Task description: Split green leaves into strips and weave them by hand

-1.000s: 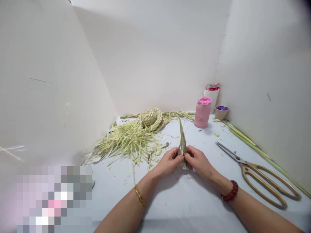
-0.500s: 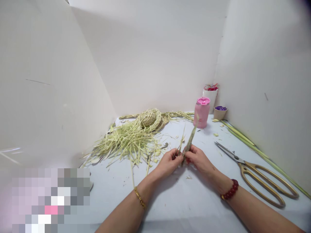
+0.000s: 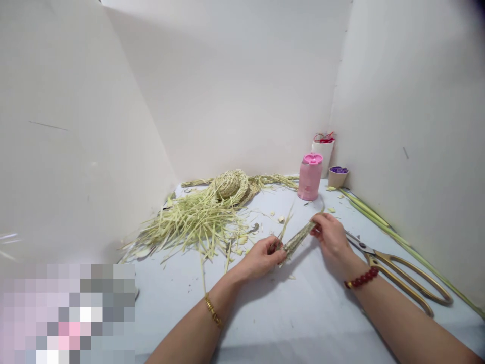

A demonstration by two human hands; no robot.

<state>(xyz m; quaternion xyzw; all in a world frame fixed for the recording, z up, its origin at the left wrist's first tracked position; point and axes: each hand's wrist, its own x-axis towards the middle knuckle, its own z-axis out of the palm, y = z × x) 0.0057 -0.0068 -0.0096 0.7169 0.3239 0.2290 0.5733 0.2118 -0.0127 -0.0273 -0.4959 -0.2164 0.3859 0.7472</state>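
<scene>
My left hand (image 3: 265, 257), with a gold bracelet on its wrist, pinches the lower end of a narrow bundle of green plant strips (image 3: 298, 239). Thin loose strands stick up beside its fingers. At the bundle's upper right end, the fingers of my right hand (image 3: 330, 235) are closed on the strips, and a thin tip curves up past them. A red bead bracelet circles the right wrist. The bundle slants up to the right above the table. Large gold-handled scissors (image 3: 397, 270) lie just right of my right hand, their blades partly hidden behind it.
A heap of loose pale green strips (image 3: 193, 220) spreads at left, beside a woven straw hat-like piece (image 3: 232, 184). A pink lidded bottle (image 3: 309, 179) stands before a white cup (image 3: 324, 150) and a small tan cup (image 3: 338, 177). Long green stalks (image 3: 382, 230) run along the right wall.
My right hand has moved up and right, away from my left hand, along the strips. The bundle has gone from nearly upright to slanting. My left hand stays almost in place.
</scene>
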